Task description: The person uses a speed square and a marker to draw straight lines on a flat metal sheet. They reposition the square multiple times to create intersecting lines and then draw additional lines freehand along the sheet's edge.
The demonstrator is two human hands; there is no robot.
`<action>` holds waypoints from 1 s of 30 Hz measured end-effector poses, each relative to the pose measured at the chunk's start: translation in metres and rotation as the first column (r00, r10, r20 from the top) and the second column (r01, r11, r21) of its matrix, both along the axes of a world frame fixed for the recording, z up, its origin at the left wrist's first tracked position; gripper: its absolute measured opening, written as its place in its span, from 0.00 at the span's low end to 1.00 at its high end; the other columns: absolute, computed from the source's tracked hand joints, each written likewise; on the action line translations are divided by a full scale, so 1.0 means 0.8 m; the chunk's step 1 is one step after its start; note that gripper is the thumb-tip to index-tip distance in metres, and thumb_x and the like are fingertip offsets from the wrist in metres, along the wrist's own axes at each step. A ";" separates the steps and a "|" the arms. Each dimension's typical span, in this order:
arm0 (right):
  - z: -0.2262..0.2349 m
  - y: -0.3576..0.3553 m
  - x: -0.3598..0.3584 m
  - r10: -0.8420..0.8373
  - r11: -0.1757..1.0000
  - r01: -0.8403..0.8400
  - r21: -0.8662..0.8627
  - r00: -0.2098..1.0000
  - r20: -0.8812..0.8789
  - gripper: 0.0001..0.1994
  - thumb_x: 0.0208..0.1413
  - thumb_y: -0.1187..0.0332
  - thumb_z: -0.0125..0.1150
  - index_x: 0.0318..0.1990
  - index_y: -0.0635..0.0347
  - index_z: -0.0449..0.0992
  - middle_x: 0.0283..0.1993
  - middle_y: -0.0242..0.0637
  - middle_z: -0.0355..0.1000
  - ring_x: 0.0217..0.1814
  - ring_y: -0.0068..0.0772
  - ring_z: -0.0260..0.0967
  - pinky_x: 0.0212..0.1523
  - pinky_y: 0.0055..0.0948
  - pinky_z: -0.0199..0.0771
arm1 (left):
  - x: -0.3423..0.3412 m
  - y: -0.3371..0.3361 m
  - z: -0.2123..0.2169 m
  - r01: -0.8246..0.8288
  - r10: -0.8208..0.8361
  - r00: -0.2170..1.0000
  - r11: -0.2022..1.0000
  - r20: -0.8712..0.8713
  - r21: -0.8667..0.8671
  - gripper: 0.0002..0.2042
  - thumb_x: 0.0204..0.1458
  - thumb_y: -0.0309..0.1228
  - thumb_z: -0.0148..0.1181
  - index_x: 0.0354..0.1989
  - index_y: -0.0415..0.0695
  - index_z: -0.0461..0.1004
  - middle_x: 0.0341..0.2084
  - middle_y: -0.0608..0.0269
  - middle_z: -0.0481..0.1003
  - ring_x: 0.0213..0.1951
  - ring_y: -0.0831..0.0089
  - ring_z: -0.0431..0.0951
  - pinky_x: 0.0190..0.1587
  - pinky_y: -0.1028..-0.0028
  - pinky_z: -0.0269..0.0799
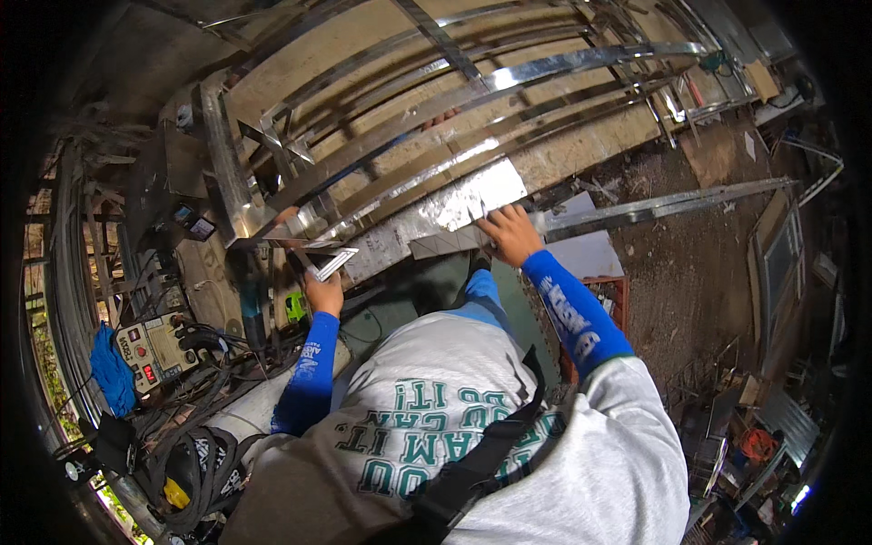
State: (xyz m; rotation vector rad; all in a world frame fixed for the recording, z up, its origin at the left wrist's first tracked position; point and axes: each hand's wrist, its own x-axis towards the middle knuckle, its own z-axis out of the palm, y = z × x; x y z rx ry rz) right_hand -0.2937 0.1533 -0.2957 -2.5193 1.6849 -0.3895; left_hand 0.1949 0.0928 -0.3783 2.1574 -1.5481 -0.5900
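My left hand (323,293) is closed round a small silver angled metal piece (337,262), by the near left corner of a shiny metal frame (386,195). My right hand (511,234) grips a long metal bar (627,214) from above. The bar's short left end (445,243) sticks out past my fingers, and the rest stretches off to the right. Just beyond that hand, a bright metal plate (481,193) lies along the near edge of the work surface. My fingertips on the left are partly hidden by the angled piece.
At left stand a control box (153,354) with knobs, a blue cloth (111,371) and tangled black cables (195,454). A bright green object (294,307) sits below my left hand. A pale board (581,255) lies right of my legs, over a reddish frame (621,304). Scrap crowds the lower right.
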 end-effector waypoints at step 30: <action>-0.067 0.030 -0.057 -0.662 0.692 0.722 -0.032 0.651 0.373 0.10 0.61 0.64 0.73 0.48 0.50 0.83 0.44 0.44 0.72 0.49 0.54 0.70 0.51 0.49 0.71 | -0.017 0.013 0.012 0.061 -0.083 0.952 0.995 0.296 0.081 0.43 0.56 0.41 0.68 0.71 0.18 0.61 0.65 0.19 0.68 0.69 0.31 0.67 0.75 0.52 0.61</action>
